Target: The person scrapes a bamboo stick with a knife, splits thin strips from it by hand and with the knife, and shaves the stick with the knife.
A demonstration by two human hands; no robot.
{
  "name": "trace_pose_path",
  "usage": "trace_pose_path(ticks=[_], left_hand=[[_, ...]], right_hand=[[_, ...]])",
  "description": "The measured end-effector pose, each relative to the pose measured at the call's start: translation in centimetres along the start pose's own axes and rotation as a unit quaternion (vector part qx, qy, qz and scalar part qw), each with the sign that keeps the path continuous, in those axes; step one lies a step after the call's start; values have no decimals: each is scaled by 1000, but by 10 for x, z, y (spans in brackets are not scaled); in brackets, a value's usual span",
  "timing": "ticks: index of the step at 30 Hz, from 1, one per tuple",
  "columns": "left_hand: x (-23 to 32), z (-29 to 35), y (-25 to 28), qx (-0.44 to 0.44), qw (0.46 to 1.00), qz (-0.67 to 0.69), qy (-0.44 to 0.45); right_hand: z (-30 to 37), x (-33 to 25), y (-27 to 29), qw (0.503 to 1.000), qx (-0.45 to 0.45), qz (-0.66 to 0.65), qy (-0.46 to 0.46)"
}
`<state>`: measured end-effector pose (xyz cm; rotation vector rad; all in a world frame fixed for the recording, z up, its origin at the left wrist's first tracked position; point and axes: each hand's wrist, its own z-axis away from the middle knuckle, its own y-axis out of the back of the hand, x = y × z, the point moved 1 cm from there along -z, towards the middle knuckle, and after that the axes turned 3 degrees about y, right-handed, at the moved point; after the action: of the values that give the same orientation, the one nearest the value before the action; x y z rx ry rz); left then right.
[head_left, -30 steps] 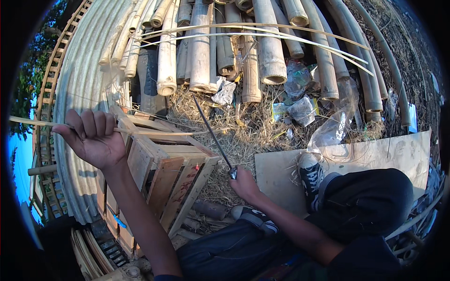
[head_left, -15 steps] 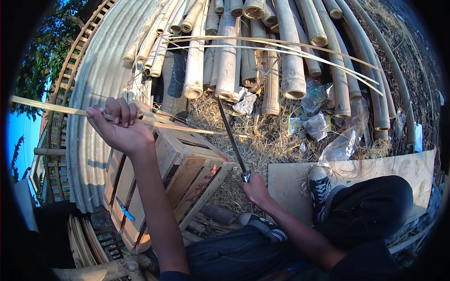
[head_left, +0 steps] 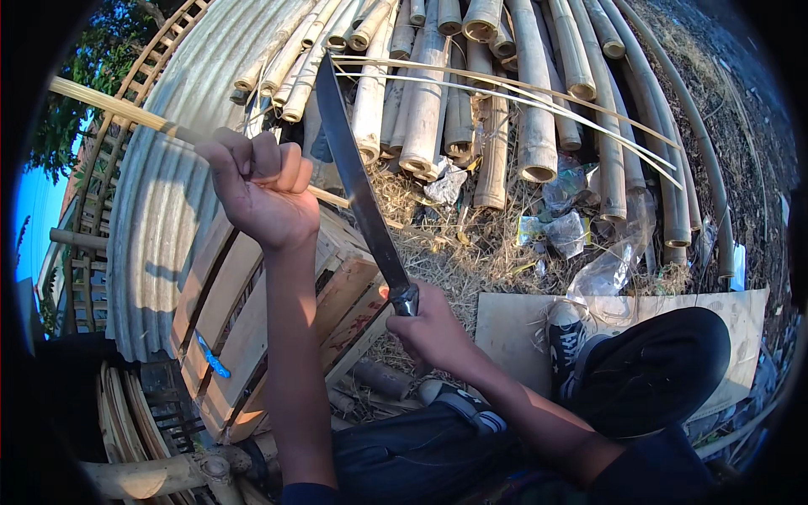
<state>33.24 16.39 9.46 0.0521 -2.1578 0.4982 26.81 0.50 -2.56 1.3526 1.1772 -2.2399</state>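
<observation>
My left hand (head_left: 268, 187) is closed around a pale bamboo strip (head_left: 109, 103), raised above the wooden crate. One end of the strip reaches out to the upper left; the other passes behind the hand and comes out to the right, behind the blade. My right hand (head_left: 433, 330) grips the handle of a machete (head_left: 358, 189). Its long dark blade points up and away, just to the right of the left hand, with its broad side showing. I cannot tell whether the blade touches the strip.
The slatted wooden crate (head_left: 240, 316) stands under my left arm, with a blue object (head_left: 212, 355) on its side. Ahead lie bamboo poles (head_left: 536, 126) with several thin strips (head_left: 547, 101) across them. Corrugated sheeting (head_left: 156, 244) is at left, a flat board (head_left: 513, 332) by my foot.
The machete has swung up and leftward, its blade now beside my left hand. My left hand has moved slightly right and its fingers have curled tighter around the strip, which tilts more steeply.
</observation>
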Motion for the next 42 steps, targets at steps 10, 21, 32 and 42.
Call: trace_pose_path(ticks=[10,21,32,42], left_hand=[[4,-1,9,-43,998,40,23],[6,-1,27,-117,979,154,68],[10,-2,36,-226,951,187,94],[12,2,39,-208,951,208,94]], right_hand=[[-1,49,25,986,102,101,-84],[-15,93,54,981,128,109,-101],[-9,29,-2,998,5,25,-56],[0,17,-8,993,57,80,67]])
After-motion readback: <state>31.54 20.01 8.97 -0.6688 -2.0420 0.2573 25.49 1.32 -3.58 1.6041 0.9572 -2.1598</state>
